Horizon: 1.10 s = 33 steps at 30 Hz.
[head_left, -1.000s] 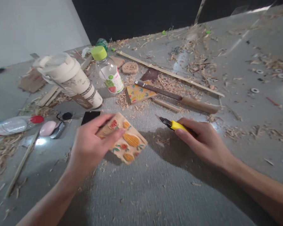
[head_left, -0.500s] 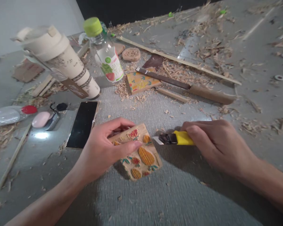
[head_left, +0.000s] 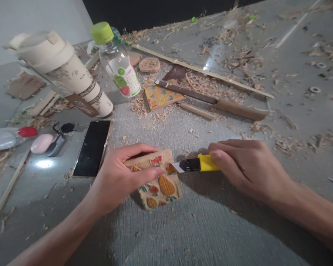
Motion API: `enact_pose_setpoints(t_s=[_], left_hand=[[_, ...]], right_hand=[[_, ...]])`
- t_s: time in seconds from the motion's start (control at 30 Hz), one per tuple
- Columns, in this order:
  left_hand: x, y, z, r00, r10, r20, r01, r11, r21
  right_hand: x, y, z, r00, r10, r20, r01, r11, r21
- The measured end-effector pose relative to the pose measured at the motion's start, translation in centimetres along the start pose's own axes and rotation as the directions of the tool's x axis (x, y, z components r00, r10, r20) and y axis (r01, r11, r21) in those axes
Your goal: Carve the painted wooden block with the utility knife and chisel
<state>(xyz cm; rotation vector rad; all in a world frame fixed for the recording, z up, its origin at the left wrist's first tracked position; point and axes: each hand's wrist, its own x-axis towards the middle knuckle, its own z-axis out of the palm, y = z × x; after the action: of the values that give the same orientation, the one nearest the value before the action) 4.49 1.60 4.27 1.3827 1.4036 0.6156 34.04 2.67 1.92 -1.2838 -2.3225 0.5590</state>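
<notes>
My left hand grips a small carved wooden block by its left side, thumb on the face and fingers behind the upper edge. Fruit shapes in orange, red and green stand in relief on the block, which is tilted towards me. In my right hand is a yellow utility knife with a black tip. Its blade points left and reaches the block's upper right part, over a small orange fruit; whether it cuts into the wood I cannot tell. My right fingers wrap round the handle and hide its rear.
Beyond my hands lie a painted wooden board, a flat file and a thin wooden stick among shavings. A phone, a tilted cream tumbler and a clear bottle with green cap stand or lie to the left.
The knife blade has come from beside the block's right edge onto its upper right face. The block has turned slightly in my left hand. The whole view has shifted a little.
</notes>
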Motion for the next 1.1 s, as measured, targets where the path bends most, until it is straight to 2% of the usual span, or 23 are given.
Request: enact_pose_setpoints(t_s=[0.17,0.33,0.43,0.57,0.67,0.83,0.93,1.1], left_hand=[[0.0,-0.4,0.1,1.0,0.031,0.006,-0.031,1.0,-0.003],[-0.3,-0.5,0.5,0.999,-0.011,0.053,0.016,0.996,-0.087],[-0.8,-0.2,0.8,0.998,-0.03,0.051,0.036,0.992,-0.118],[-1.7,0.3,0.9,0.999,-0.046,0.024,0.048,0.996,-0.071],[-2.0,0.5,0.8,0.998,-0.045,0.052,0.048,0.997,-0.065],[-2.3,0.4,1.0,0.992,-0.051,0.112,0.067,0.987,-0.149],[-2.2,0.1,1.3,0.988,-0.089,0.128,0.114,0.973,-0.202],[-1.4,-0.6,1.7,0.985,-0.157,0.07,0.169,0.953,-0.251]], right_hand=[[0.0,0.0,0.0,0.999,0.035,0.012,-0.035,0.999,0.01],[0.1,-0.4,-0.3,0.999,0.046,0.01,-0.046,0.999,0.022],[0.0,-0.7,-0.3,1.0,0.01,-0.014,-0.01,1.0,-0.001],[-0.1,-1.2,-0.5,0.998,-0.043,-0.048,0.04,0.997,-0.059],[-0.2,-1.3,-0.6,0.99,-0.097,-0.101,0.081,0.985,-0.15],[-0.2,-0.9,-0.4,0.964,-0.198,-0.175,0.134,0.938,-0.318],[0.0,-0.6,-0.3,0.961,-0.209,-0.18,0.131,0.92,-0.37],[0.3,-0.1,-0.5,0.968,-0.212,-0.134,0.152,0.92,-0.361]])
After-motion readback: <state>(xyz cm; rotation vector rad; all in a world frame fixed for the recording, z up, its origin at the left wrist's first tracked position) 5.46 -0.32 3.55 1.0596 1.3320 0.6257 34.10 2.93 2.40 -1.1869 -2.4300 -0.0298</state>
